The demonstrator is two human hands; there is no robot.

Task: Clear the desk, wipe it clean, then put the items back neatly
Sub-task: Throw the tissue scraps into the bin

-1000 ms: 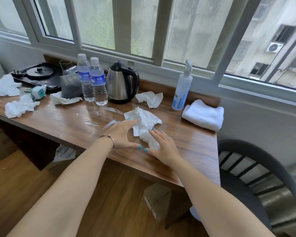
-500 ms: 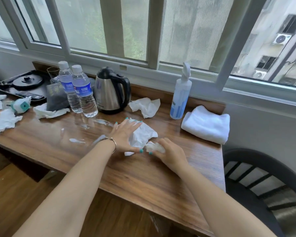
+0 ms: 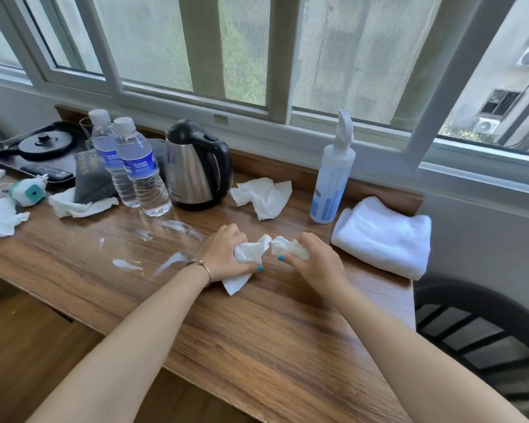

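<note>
On the wooden desk (image 3: 281, 331) my left hand (image 3: 223, 254) grips a crumpled white tissue (image 3: 246, 261), one corner of which hangs out below my palm. My right hand (image 3: 310, 264) grips a second wad of white tissue (image 3: 287, 247) right beside it; the two wads nearly touch. Another crumpled tissue (image 3: 264, 196) lies behind my hands near the steel kettle (image 3: 193, 169). Wet white smears (image 3: 153, 254) streak the desk to the left of my hands.
Two water bottles (image 3: 135, 169) stand left of the kettle. A spray bottle (image 3: 332, 175) and a folded white towel (image 3: 382, 236) sit at the right. More tissues (image 3: 0, 221), a dark pouch (image 3: 90, 175), a small teal gadget (image 3: 28, 193) and a black tray (image 3: 34, 154) crowd the left. A dark chair (image 3: 483, 331) stands at the right.
My left hand lay flat on the spread tissue; both hands have now curled and bunched the tissue into wads. The view has moved closer to the desk.
</note>
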